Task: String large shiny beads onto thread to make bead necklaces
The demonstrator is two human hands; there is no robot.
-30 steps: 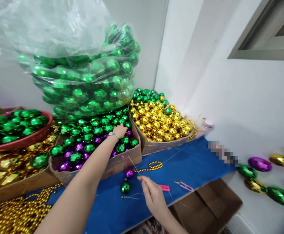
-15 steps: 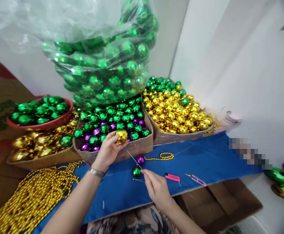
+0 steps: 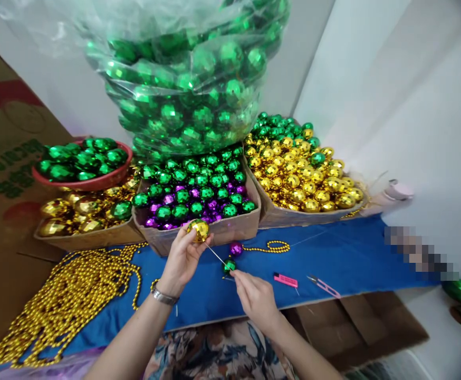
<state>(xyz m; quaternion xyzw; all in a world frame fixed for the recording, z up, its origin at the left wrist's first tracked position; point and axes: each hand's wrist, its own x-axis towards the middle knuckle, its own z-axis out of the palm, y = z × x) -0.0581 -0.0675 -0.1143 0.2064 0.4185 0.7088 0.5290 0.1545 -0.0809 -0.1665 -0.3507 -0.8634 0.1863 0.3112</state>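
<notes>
My left hand [image 3: 181,256] pinches a shiny gold faceted ball [image 3: 199,230] in front of the middle box. Between thumb and finger of my right hand [image 3: 256,298] is a long thin needle [image 3: 217,255], slanting up to the left. Its tip is at the lower edge of the gold ball; whether it has entered a hole cannot be seen. Just behind my right fingertips lies a green ball [image 3: 229,264]. Beside that is a purple ball [image 3: 236,249], followed by a looped string of small gold beads [image 3: 272,246] on the blue cloth [image 3: 345,256].
Cardboard boxes of balls line the back: gold at left, green and purple in the middle [image 3: 238,228], gold and green at right [image 3: 305,216]. A red bowl [image 3: 84,184] and a bag of green balls [image 3: 199,105] rest above. Gold bead strands [image 3: 76,290], a pink cutter [image 3: 286,280] and snips [image 3: 323,286] lie about.
The needle and the gold ball have come together, with the needle tip now at the ball. My view has shifted, so the scene sits farther right.
</notes>
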